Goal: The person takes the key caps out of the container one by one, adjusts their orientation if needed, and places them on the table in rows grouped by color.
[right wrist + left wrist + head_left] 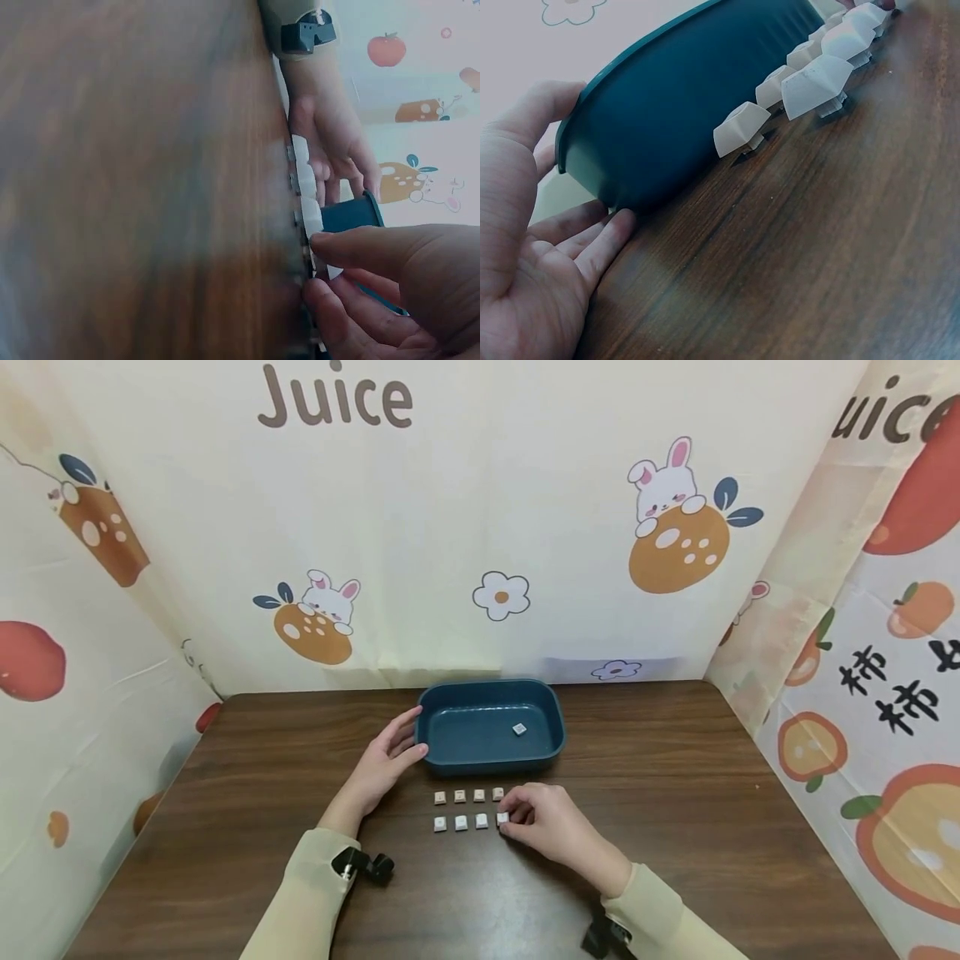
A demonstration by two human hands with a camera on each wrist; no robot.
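A dark teal tray stands toward the back of the table. My left hand holds its left end, with the thumb at the rim and the fingers against the wall in the left wrist view. One white keycap lies inside the tray. In front of it are two rows of keycaps: a cream back row, with one keycap in it, and a white front row, with another keycap. My right hand pinches the white keycap at the front row's right end between thumb and fingers.
The brown wooden table carries the tray and keycaps. Behind it hangs a pale printed cloth, and similar cloths cover both sides. Each wrist has a black camera mount on the sleeve.
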